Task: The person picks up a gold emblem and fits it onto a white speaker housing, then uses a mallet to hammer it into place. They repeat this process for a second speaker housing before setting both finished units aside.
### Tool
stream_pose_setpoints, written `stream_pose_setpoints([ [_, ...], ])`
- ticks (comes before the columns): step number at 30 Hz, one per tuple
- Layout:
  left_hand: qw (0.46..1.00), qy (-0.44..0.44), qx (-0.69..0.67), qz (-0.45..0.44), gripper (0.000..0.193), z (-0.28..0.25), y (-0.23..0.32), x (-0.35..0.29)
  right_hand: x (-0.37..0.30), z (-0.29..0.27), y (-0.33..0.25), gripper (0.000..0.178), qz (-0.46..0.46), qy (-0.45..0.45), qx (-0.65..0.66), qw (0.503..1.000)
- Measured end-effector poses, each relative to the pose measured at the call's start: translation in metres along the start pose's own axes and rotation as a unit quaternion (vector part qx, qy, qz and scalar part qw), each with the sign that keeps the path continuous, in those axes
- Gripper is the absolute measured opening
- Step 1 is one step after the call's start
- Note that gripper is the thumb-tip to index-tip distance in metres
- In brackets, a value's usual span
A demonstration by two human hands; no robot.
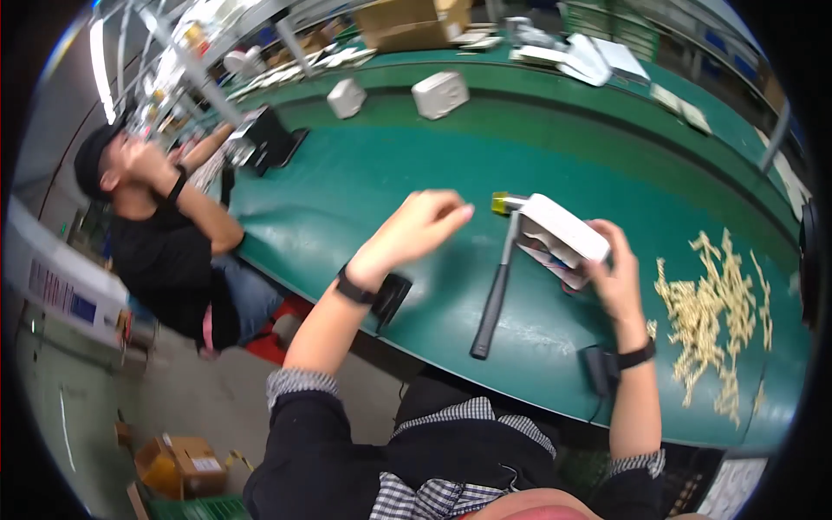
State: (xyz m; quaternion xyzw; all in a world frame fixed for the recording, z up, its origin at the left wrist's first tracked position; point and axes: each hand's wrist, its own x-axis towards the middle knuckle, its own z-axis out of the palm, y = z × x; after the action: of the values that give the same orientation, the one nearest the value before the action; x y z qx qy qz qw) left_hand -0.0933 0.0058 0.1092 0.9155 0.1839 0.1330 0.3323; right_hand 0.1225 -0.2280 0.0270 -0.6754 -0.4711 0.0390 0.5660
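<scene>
My right hand grips a white plastic housing by its right end, tilted above the green bench. Its open side faces me and shows parts inside, too small to make out. Just left of the housing lies a hammer with a black handle and a yellow-tipped head partly behind the housing. My left hand hovers over the bench to the left of the hammer, fingers curled together. Whether anything is in its fingers is hidden. Both wrists wear black bands with a small dark box hanging near each.
A heap of small cream-coloured pieces lies at the right. Two white housings rest along the far side, below a shelf with a cardboard box. At the left, a person in black sits near a black device.
</scene>
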Motion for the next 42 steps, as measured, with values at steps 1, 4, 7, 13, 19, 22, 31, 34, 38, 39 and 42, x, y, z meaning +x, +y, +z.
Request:
stream_pose_setpoints([
  [1, 0.997, 0.065, 0.038, 0.035, 0.031, 0.004, -0.023, 0.016, 0.005, -0.013, 0.005, 0.048, -0.049, 0.006, 0.045, 0.998],
  [4, 0.977, 0.196, 0.079, -0.027, 0.025, 0.029, -0.112, 0.053, 0.012, -0.076, 0.019, 0.045, 0.030, 0.084, -0.299, 0.950],
  [7, 0.977, 0.207, 0.002, -0.047, 0.022, 0.033, -0.137, 0.056, -0.014, -0.120, 0.093, 0.038, 0.103, 0.112, -0.594, 0.790],
  [13, 0.968, 0.182, -0.149, -0.089, 0.020, 0.024, -0.142, 0.049, -0.008, -0.115, 0.089, 0.024, 0.182, 0.004, -0.506, 0.843],
  [19, 0.973, 0.184, -0.125, -0.069, 0.021, 0.027, -0.141, 0.052, -0.002, -0.130, 0.099, 0.017, 0.221, -0.008, -0.494, 0.841],
  [22, 0.973, 0.182, -0.119, -0.071, 0.021, 0.027, -0.139, 0.050, -0.004, -0.130, 0.104, 0.015, 0.145, 0.052, -0.462, 0.873],
  [31, 0.973, 0.183, -0.116, -0.078, 0.021, 0.026, -0.139, 0.048, 0.009, -0.054, 0.007, 0.014, -0.082, 0.294, -0.212, 0.928],
  [34, 0.976, 0.177, -0.107, -0.074, 0.019, 0.025, -0.139, 0.050, 0.000, -0.047, 0.002, 0.014, -0.164, 0.296, -0.197, 0.920],
  [38, 0.974, 0.178, -0.115, -0.074, 0.019, 0.026, -0.140, 0.048, -0.018, -0.031, -0.005, 0.017, -0.305, 0.215, -0.229, 0.899],
  [39, 0.975, 0.177, -0.111, -0.077, 0.019, 0.024, -0.141, 0.045, -0.019, -0.018, -0.008, 0.019, -0.338, 0.171, -0.208, 0.902],
  [42, 0.973, 0.173, -0.125, -0.087, 0.020, 0.025, -0.134, 0.049, -0.021, -0.011, -0.005, 0.021, -0.329, 0.114, -0.193, 0.918],
])
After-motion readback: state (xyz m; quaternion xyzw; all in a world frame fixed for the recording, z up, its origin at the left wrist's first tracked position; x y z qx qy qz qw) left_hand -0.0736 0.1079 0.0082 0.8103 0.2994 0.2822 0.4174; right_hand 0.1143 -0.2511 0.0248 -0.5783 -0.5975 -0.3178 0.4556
